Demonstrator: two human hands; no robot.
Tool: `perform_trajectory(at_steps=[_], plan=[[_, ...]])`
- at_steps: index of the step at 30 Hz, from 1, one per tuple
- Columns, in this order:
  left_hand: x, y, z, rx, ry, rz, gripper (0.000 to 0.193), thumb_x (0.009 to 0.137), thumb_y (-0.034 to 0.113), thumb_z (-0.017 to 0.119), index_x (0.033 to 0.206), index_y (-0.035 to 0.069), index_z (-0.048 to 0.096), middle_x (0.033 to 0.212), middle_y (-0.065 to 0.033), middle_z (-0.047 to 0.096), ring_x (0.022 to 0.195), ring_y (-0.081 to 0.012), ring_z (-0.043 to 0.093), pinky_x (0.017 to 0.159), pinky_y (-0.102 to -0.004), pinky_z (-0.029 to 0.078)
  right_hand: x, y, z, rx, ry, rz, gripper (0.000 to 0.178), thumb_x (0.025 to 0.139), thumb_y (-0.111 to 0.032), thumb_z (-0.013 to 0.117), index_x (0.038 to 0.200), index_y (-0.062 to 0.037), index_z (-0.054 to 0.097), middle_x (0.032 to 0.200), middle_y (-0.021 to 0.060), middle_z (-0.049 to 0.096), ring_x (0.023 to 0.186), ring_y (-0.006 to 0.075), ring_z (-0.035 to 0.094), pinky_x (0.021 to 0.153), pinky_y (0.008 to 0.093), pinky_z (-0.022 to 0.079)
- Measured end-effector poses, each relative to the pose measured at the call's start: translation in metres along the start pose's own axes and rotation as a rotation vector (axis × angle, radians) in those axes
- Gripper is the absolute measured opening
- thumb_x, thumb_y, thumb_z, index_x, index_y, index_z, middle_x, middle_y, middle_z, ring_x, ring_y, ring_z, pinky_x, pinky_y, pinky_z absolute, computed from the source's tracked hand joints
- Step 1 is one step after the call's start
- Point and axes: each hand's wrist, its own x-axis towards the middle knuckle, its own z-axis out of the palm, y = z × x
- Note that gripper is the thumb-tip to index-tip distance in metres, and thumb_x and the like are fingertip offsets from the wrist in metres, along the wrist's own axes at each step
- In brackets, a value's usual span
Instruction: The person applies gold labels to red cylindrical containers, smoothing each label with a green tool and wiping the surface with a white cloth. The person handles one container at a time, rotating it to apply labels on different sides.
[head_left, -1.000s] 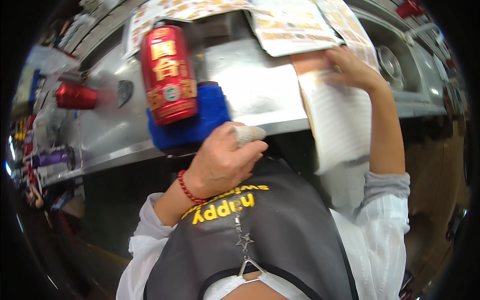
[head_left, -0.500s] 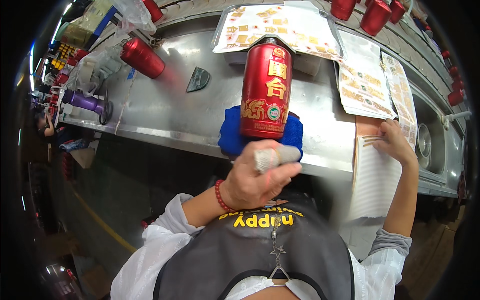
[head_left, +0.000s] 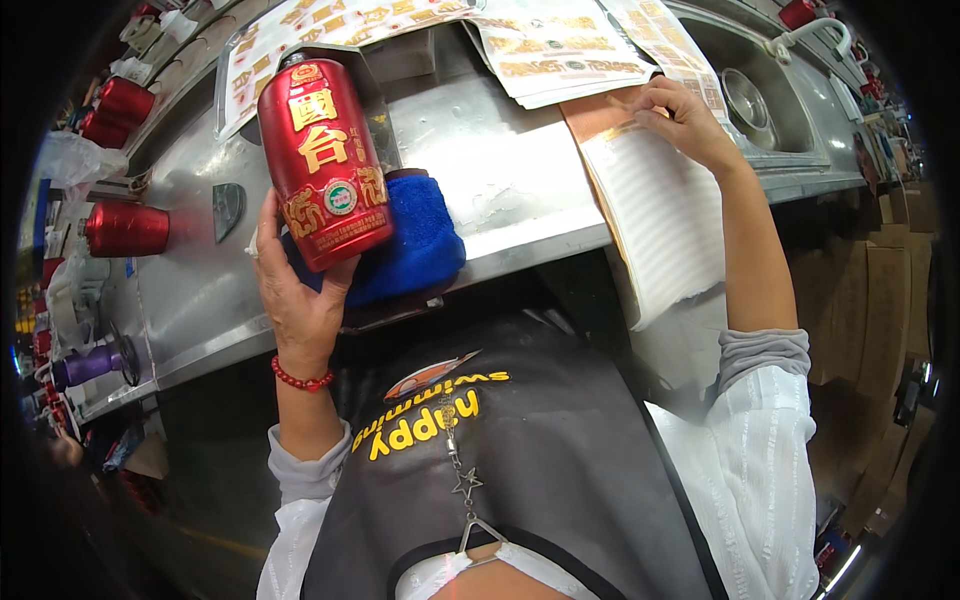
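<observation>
A glossy red bottle [head_left: 320, 165] with gold lettering, gold ornament and a small round green-and-white emblem lies tilted, its dark neck pointing away from me. My left hand [head_left: 300, 300] grips its lower end, thumb under the base edge and fingers along the left side. Under and beside the bottle's base is a folded blue cloth [head_left: 420, 235] at the counter's front edge. My right hand [head_left: 680, 115] pinches at the top of a white ribbed sheet [head_left: 665, 220] lying on a brown board [head_left: 590, 125]. What its fingertips hold is too small to make out.
Sheets of gold decals [head_left: 560, 50] lie behind my right hand, and more cover a tray [head_left: 222, 110] at the back. At the right is a metal sink [head_left: 790, 120]. Leftward on the steel counter are a dark flat piece [head_left: 228, 210], another red bottle [head_left: 128, 229] and a purple tool [head_left: 85, 368].
My left hand has gone from in front of the bottle to gripping its lower end. The whole view has turned, with the bottle now further left. My right hand stays at the ribbed sheet.
</observation>
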Motion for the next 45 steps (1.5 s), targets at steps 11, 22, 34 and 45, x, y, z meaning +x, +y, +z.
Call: perform_trajectory(at_steps=[11,22,34,45], plan=[[0.013,0.008,-0.022,0.240,-0.031,0.190,0.093,0.075,0.041,0.086,0.150,0.003,0.046,0.130,-0.0184,0.063,0.117,-0.0356,0.059,0.110,-0.0513,0.032,-0.003,-0.097,-0.016,0.104,0.007,-0.179,0.010,0.097,-0.006,0.064,0.090,-0.0002,0.058,0.098,0.0035,0.052,0.091,0.0131,0.049,0.079,0.0242,0.039],[0.006,0.009,-0.021,0.175,0.050,0.157,0.097,0.073,0.044,0.086,0.152,0.008,0.043,0.131,-0.0141,0.061,0.117,-0.0332,0.054,0.109,-0.0529,0.031,0.006,-0.237,0.057,0.239,-0.133,-0.413,0.020,0.075,0.012,0.068,0.088,-0.0032,0.067,0.114,0.0104,0.047,0.106,0.0222,0.050,0.084,0.0309,0.040],[-0.002,0.033,-0.013,0.278,0.056,0.347,0.063,0.094,0.051,0.064,0.143,0.013,0.058,0.133,-0.0105,0.064,0.141,-0.0360,0.037,0.121,-0.0529,0.013,0.001,-0.252,0.069,0.234,-0.072,-0.428,0.030,0.067,0.009,0.075,0.091,-0.0097,0.074,0.111,0.0099,0.053,0.106,0.0254,0.053,0.087,0.0339,0.043],[-0.015,0.027,-0.030,-0.187,0.048,0.134,0.049,0.102,0.045,0.054,0.134,0.008,0.058,0.144,-0.0169,0.054,0.141,-0.0395,0.031,0.120,-0.0508,0.012,0.005,-0.283,0.080,0.156,-0.071,-0.501,0.025,0.069,0.005,0.077,0.089,-0.0101,0.073,0.113,0.0117,0.052,0.110,0.0294,0.052,0.093,0.0366,0.043]])
